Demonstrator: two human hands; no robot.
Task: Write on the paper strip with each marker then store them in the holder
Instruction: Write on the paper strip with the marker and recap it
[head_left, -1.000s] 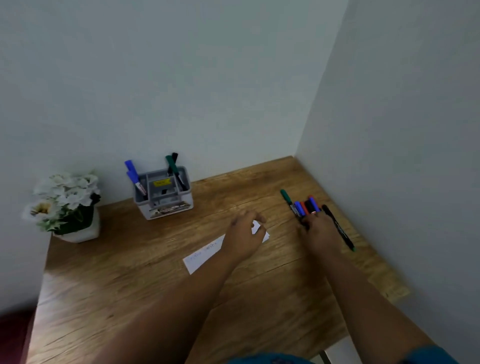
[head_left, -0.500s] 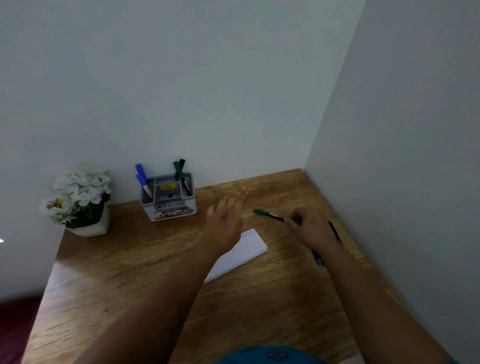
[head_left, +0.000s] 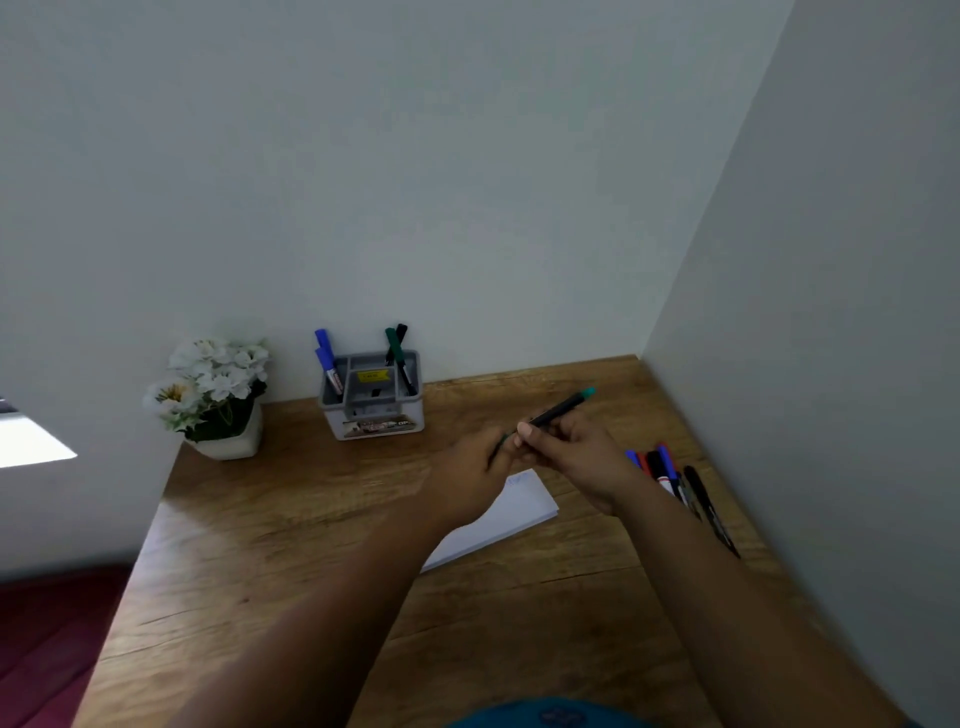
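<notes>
Desk: the brown wood-grain desk (head_left: 311, 597) fills the corner between two pale walls; its far edge meets the back wall and its right edge meets the side wall.
Paper: the white paper strip (head_left: 519, 512) lies flat near the middle of the desk, partly hidden under my forearms.
Plant: a white square pot of white flowers (head_left: 213, 395) stands at the far left corner.
Holder: the grey plastic compartment holder (head_left: 371, 397) stands at the far edge, right of the plant, with two blue-capped markers (head_left: 326, 358) in its left side and a green and a black marker (head_left: 397, 348) in its right side.
Loose markers: a bunch of blue, red and black markers (head_left: 670, 475) lies by the right edge.
My left hand (head_left: 467, 480): curled around the near end of the pen.
My right hand (head_left: 576, 457): fingers pinch the barrel.
Pen: the slim dark marker with a teal end (head_left: 563, 408) is held above the paper, tilted up toward the far right.
</notes>
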